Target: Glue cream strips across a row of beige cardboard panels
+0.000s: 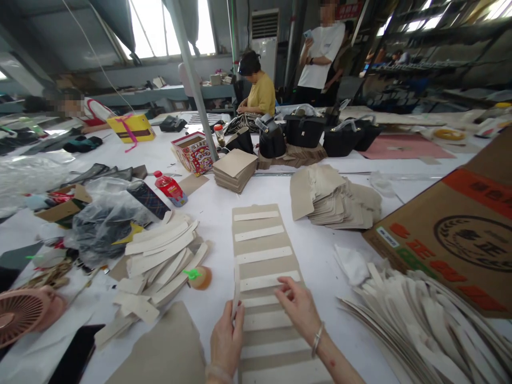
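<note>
A column of overlapping grey-beige boards runs down the white table in front of me, with pale strips lying across it. My left hand is at the column's left edge, thumb and fingers closed on an upright pale strip. Over the right part of the column, my right hand has its fingers apart, the fingertips near the end of a crosswise strip. Nothing shows held in it.
Loose strips and a glue pot lie left. Right are a strip bundle, stacked boards and a carton. Black bags stand behind; a person in yellow sits beyond.
</note>
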`<state>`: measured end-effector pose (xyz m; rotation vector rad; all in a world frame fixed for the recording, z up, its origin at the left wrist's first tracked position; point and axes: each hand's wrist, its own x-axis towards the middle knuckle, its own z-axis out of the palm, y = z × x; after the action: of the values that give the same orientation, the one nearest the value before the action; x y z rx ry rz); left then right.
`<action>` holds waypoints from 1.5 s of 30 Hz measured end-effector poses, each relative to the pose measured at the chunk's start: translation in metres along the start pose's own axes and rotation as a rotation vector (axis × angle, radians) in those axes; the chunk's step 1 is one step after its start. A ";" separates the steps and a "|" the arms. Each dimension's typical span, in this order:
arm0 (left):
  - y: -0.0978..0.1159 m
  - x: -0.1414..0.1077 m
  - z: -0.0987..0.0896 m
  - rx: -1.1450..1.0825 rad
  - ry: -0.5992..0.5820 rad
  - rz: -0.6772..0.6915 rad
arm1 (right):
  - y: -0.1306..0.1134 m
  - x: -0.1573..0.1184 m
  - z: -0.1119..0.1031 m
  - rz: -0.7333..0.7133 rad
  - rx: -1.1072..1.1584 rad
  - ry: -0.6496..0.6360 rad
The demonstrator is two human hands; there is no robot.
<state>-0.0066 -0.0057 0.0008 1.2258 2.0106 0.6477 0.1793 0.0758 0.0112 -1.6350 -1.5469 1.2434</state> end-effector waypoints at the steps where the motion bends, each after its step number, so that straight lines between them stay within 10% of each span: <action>1: 0.005 -0.004 -0.001 0.013 -0.014 0.020 | -0.015 -0.003 0.011 -0.009 0.059 -0.053; 11: 0.034 -0.017 0.002 -0.206 -0.001 -0.036 | -0.045 -0.016 0.055 0.090 0.388 -0.072; 23: -0.026 -0.006 -0.021 -0.164 -0.256 -0.044 | 0.010 -0.006 -0.002 0.270 0.566 -0.070; 29: -0.015 0.031 -0.028 -0.225 -0.221 -0.092 | 0.022 0.027 -0.040 0.384 0.535 -0.171; 45: -0.010 0.106 -0.007 -0.129 -0.075 -0.154 | 0.059 0.102 -0.038 0.339 0.173 -0.043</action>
<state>-0.0519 0.0853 -0.0328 0.9943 1.9469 0.6354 0.2298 0.1717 -0.0499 -1.8137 -1.1783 1.5497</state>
